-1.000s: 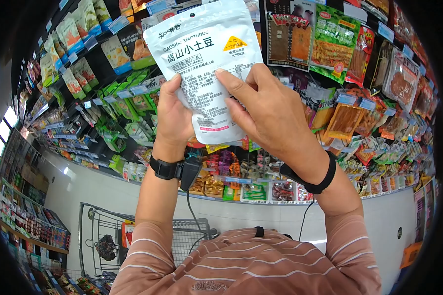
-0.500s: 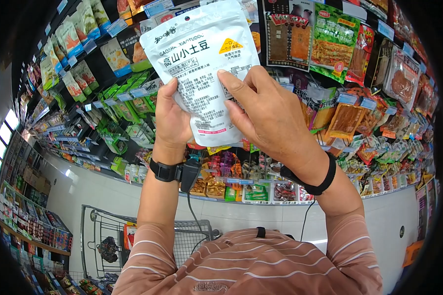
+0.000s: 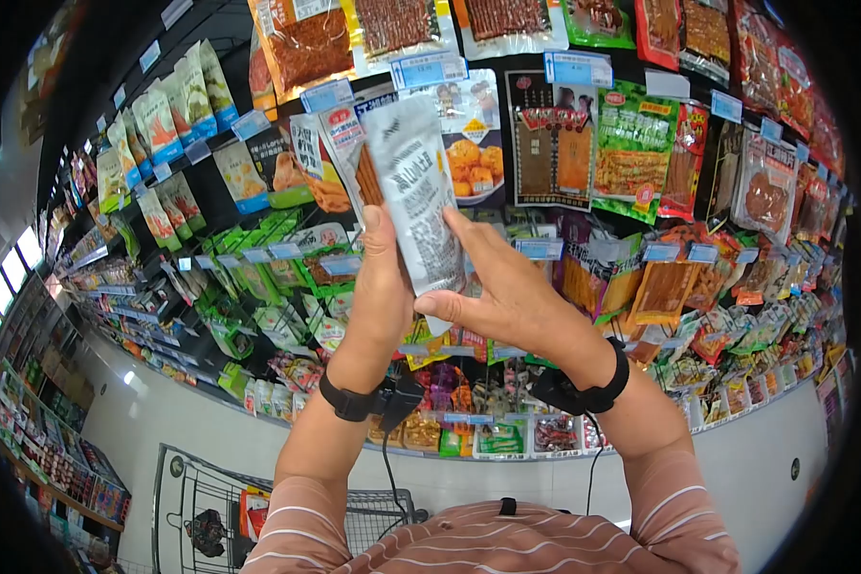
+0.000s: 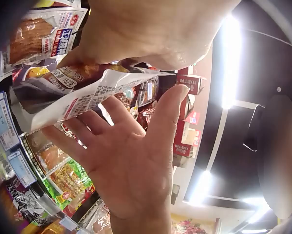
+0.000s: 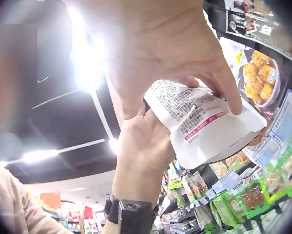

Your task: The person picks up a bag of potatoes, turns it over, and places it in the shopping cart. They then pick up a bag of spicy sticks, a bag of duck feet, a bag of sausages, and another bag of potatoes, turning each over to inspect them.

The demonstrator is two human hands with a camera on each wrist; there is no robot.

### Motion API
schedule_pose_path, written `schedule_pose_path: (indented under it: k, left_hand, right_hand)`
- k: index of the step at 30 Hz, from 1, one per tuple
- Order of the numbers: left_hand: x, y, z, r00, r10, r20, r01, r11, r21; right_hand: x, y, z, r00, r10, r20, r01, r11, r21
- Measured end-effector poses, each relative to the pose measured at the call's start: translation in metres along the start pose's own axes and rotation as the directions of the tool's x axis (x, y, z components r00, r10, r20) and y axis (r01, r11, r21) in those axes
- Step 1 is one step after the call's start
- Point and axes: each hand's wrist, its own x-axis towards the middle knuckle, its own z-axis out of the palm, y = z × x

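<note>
A white snack pouch (image 3: 416, 196) with dark printed text is held up before the shelves, tilted and partly edge-on in the head view. My left hand (image 3: 383, 287) grips it from the left, thumb up along its side and the other fingers hidden behind. On the pouch's right, my right hand (image 3: 512, 287) touches it with extended fingers (image 5: 228, 90), thumb spread near the lower end. In the left wrist view the right palm (image 4: 131, 161) faces the pouch, fingers straight. The pink stripe on the pouch's printed back (image 5: 204, 126) shows in the right wrist view.
A pouch picturing small round potatoes (image 3: 474, 158) hangs just behind the held one. Packaged snacks, such as a green bag (image 3: 636, 148), line the shelves with price tags (image 3: 429, 70). A shopping cart (image 3: 177, 497) stands at the lower left.
The pouch has come down and turned from face-on to partly edge-on. Both hands have lowered with it; the right fingers have moved from its printed face to its right side.
</note>
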Motion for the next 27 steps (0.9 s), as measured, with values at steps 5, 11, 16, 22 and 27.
schedule_pose_path:
  k: [5,11,16,22,27]
  left_hand:
    - [0.006,-0.008,0.006,0.999,0.041,-0.008,-0.038,0.971,0.234]
    - [0.004,-0.012,0.008,0.998,0.064,0.018,-0.066,0.916,0.395]
    - [0.006,-0.013,0.001,0.982,0.071,0.173,-0.164,0.770,0.616]
    - [0.013,-0.012,0.006,0.960,-0.017,0.278,-0.193,0.679,0.708]
    - [0.016,-0.004,0.014,0.958,-0.062,0.281,-0.175,0.650,0.739]
  right_hand:
    - [0.007,0.004,0.002,0.997,0.072,0.040,-0.082,0.894,0.441]
    - [-0.001,0.009,0.005,0.996,0.067,-0.054,-0.028,0.852,0.522]
    - [0.000,0.040,0.006,0.978,0.196,-0.074,-0.093,0.723,0.685]
    - [0.000,0.058,-0.005,0.861,0.507,-0.039,-0.264,0.512,0.817]
    - [0.006,0.105,0.005,0.856,0.468,-0.219,-0.088,0.549,0.831]
